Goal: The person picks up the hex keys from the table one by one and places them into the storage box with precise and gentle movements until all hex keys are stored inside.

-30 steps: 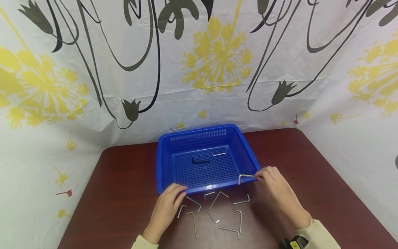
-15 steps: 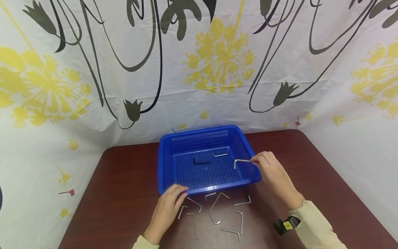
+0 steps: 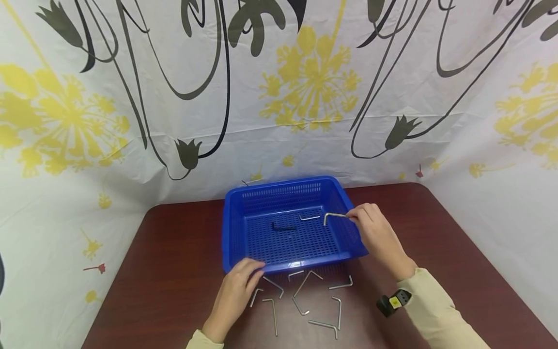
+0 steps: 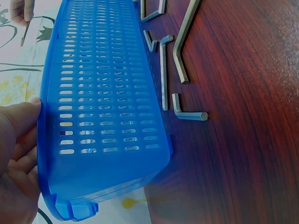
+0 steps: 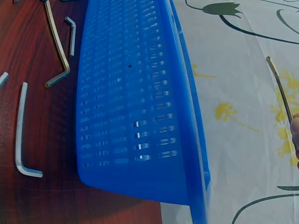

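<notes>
My right hand (image 3: 376, 233) pinches an L-shaped hex key (image 3: 334, 214) by the end of its long arm, over the right side of the blue plastic basket (image 3: 296, 265). The right wrist view shows part of this key (image 5: 279, 86) at its right edge. My left hand (image 3: 235, 291) holds the basket's near rim toward the left corner; in the left wrist view the thumb (image 4: 21, 114) lies at the rim with fingers on its other side. Inside the basket lie a black hex key (image 3: 284, 227) and a silver one (image 3: 310, 218).
Several hex keys, among them a brass-toned one (image 3: 274, 317) and a silver one (image 3: 322, 323), lie scattered on the dark red table (image 3: 174, 271) before the basket. A patterned white cloth (image 3: 279, 145) hangs behind and at both sides.
My right hand has carried the hex key forward and a little left, from the basket's near right rim to over its inside. My left hand has stayed at the rim.
</notes>
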Tool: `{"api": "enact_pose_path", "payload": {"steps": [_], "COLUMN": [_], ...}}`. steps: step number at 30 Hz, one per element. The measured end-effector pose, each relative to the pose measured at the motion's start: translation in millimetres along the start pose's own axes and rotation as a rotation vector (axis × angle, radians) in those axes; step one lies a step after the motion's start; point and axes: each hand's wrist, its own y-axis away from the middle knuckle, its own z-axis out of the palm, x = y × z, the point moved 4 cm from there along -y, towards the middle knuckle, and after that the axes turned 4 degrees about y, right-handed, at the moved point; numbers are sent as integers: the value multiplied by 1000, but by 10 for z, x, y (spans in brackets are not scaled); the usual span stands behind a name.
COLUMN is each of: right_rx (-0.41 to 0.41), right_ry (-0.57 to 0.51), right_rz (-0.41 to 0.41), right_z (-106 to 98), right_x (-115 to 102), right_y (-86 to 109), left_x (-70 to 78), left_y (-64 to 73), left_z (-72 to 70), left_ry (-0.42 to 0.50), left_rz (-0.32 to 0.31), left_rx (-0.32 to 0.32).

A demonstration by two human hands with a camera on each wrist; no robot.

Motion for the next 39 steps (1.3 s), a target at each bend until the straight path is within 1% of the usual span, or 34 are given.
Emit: {"api": "enact_pose_path", "payload": {"steps": [5, 9, 12, 19, 25, 39], "right_rx": [-2, 25, 32, -31, -73, -210], "right_ry": [-15, -26, -17, 5, 4, -16], "right_rz": [-10, -36, -47, -22, 5, 15], "right_z": [51, 110, 166, 319, 440, 691], "right_x": [44, 85, 121, 238, 322, 434], "right_y": [-83, -134, -161, -213, -245, -354], "left_x": [-2, 1, 4, 9, 7, -12], "left_y": [4, 3, 2, 2, -4, -4], "left_z": [0, 1, 1, -9, -13, -4], "left_ry": [2, 2, 0, -9, -19, -23], "left_rz": [-6, -1, -2, -1, 0, -8], "left_rx": [1, 4, 3, 4, 4, -6]}}
